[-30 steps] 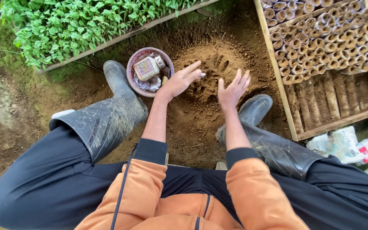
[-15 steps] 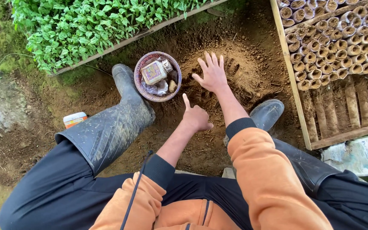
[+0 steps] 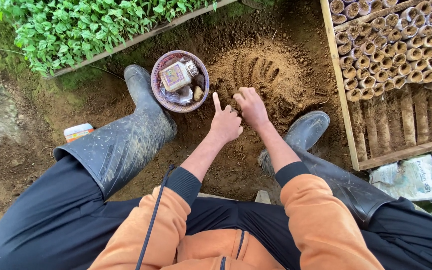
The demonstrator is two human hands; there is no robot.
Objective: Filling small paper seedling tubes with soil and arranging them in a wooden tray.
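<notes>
I look down at my two hands over a mound of loose brown soil (image 3: 263,75) that lies on the ground between my rubber boots. My left hand (image 3: 225,124) is partly curled, with the index finger pointing up and the other fingers bent in; I cannot tell if it keeps some soil inside. My right hand (image 3: 251,106) is just beside it, palm down, the fingers bent into the near edge of the mound, and it seems to gather soil, though I cannot see under the palm. The two hands almost touch each other. The mound has several finger grooves on its top.

Just to the left of the mound stands a small round woven basket (image 3: 162,96) with a small jar and some plastic wraps inside. My left boot (image 3: 126,140) lies beside the basket, and my right boot (image 3: 306,131) is at the right foot of the mound. To the right is a wooden tray (image 3: 343,110) partly filled with rolled soil pots. A bed of green seedlings (image 3: 91,27) is at the upper left.
</notes>
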